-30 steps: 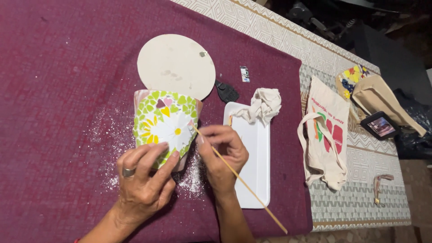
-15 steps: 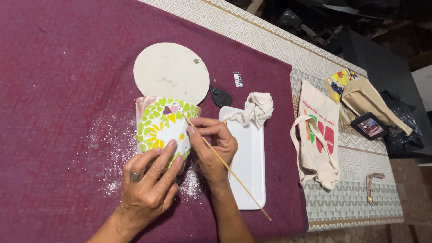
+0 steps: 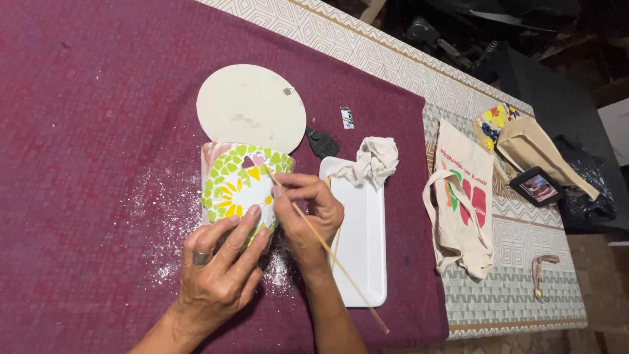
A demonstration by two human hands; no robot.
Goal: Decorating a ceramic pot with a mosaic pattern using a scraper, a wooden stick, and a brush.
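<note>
My left hand (image 3: 219, 269) clamps the pot (image 3: 239, 187) | right hand (image 3: 308, 213) pinches the stick (image 3: 327, 249) (tip on tiles) | hard jab could chip one.

Bare forearms, no sleeves — one silver ring (image 3: 202, 257) on the left hand (image 3: 219, 269)

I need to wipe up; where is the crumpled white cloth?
The crumpled white cloth lies on the white rectangular tray's far end, right of the mosaic pot.
</note>
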